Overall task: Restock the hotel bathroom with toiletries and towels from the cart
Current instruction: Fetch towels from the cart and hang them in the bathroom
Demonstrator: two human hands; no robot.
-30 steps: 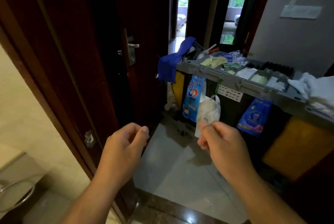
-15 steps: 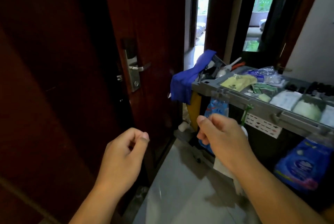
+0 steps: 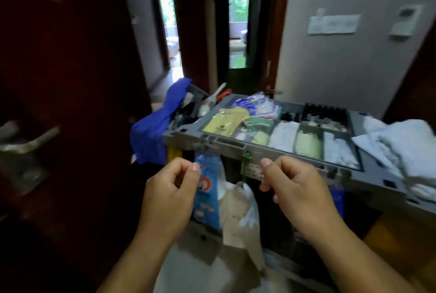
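Note:
The housekeeping cart's grey top tray (image 3: 226, 145) stands right in front of me. Its compartments hold yellow packets (image 3: 225, 122), white sachets (image 3: 283, 135) and pale green items (image 3: 308, 146). Folded white towels (image 3: 401, 148) are stacked on the cart's right end. My left hand (image 3: 172, 191) and my right hand (image 3: 297, 188) hover just below the tray's front rim, fingers loosely curled, with nothing in them. Neither touches the cart.
A blue cloth (image 3: 153, 132) drapes over the cart's left end. A blue packet (image 3: 208, 191) and a white plastic bag (image 3: 240, 212) hang from the front rail. A dark wooden door (image 3: 70, 68) with a metal handle (image 3: 30, 139) is close on my left. A grey wall (image 3: 330, 68) rises behind.
I have come closer to the cart, which now fills the middle of the view. Both hands have risen towards the tray's front rim; the left one has come in front of the blue packet.

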